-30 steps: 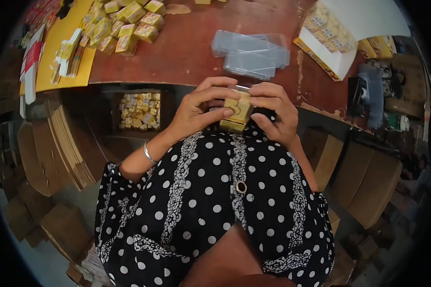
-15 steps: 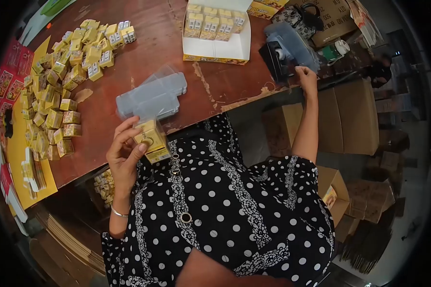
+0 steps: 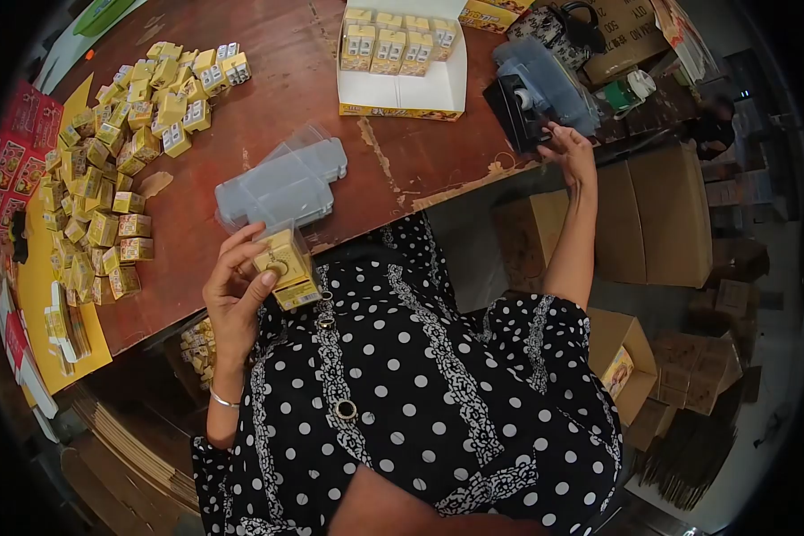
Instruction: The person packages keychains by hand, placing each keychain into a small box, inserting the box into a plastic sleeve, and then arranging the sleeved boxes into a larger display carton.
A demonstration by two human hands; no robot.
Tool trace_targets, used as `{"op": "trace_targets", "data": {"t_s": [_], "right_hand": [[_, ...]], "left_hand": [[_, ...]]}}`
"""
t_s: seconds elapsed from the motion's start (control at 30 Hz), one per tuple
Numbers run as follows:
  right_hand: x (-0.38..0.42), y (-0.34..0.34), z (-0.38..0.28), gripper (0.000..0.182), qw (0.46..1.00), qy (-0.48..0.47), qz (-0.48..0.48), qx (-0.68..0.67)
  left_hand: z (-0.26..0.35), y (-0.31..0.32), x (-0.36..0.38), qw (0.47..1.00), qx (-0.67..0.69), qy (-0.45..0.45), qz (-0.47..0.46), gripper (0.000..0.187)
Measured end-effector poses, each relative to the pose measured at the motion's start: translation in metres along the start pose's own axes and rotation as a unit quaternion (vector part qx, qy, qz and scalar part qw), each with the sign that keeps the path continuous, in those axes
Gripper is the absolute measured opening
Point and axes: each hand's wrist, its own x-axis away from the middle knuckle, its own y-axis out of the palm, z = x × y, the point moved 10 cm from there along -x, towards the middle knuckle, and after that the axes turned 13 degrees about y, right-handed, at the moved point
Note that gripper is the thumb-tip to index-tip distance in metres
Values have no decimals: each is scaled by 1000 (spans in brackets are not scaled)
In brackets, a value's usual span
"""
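Observation:
My left hand (image 3: 239, 277) grips a small yellow box (image 3: 295, 284) in a clear plastic sleeve, near the table's front edge, with the thumb across its face. Just beyond it lie flat clear plastic sleeves (image 3: 281, 183), overlapping one another. My right hand (image 3: 570, 152) is at the table edge on the right, its fingertips at the corner of a black tape dispenser (image 3: 520, 112). Whether the fingers have hold of the dispenser is hard to make out. More clear plastic sheets (image 3: 558, 85) lie behind the dispenser.
Many small yellow boxes (image 3: 98, 192) are heaped on the left of the red-brown table (image 3: 268, 54). An open display carton (image 3: 402, 96) with rows of small boxes stands at the back. Cardboard boxes (image 3: 657, 219) are below the table's right side. A green-and-white item (image 3: 630, 89) lies back right.
My right hand has shifted slightly down from the plastic sheets to the tape dispenser, which has turned a little. My left hand still holds the yellow box in nearly the same place.

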Motion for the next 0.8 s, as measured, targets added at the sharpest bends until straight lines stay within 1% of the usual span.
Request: {"op": "trace_targets", "data": {"t_s": [0.03,0.1,0.13,0.2,0.33,0.43,0.5,0.53,0.6,0.67,0.73,0.8], "right_hand": [[-2,-5,9,19,1000,0,2,-1],[-3,-11,20,18,997,-55,-24,-44],[-3,-12,26,18,997,-56,-23,-45],[-2,-18,37,14,992,-76,19,-95],[-1,-13,47,14,989,-100,51,-100],[1,-15,42,13,985,-125,73,-91],[3,-14,35,13,982,-164,78,-52],[2,-16,38,13,982,-163,75,-52],[1,-25,35,7,976,-192,103,-18],[25,-24,4,6,945,-233,187,138],[68,7,-35,9,907,-308,236,164],[93,51,-47,16,953,-269,137,34]], "left_hand": [[-1,0,0,1000,4,-4,0,31],[-1,2,-1,1000,0,-1,-8,32],[-1,2,-1,1000,-5,3,-11,32],[-1,4,-1,1000,2,7,-14,32],[3,10,-2,1000,4,15,-14,32],[3,12,-5,1000,13,20,-11,31],[5,16,-8,999,28,23,-10,31],[7,18,-9,999,43,27,-9,31],[7,20,-13,999,34,35,-10,31],[14,19,-17,998,16,58,-18,33],[28,25,-20,996,-13,83,-20,32],[35,29,-22,994,-52,95,-17,31]]}}
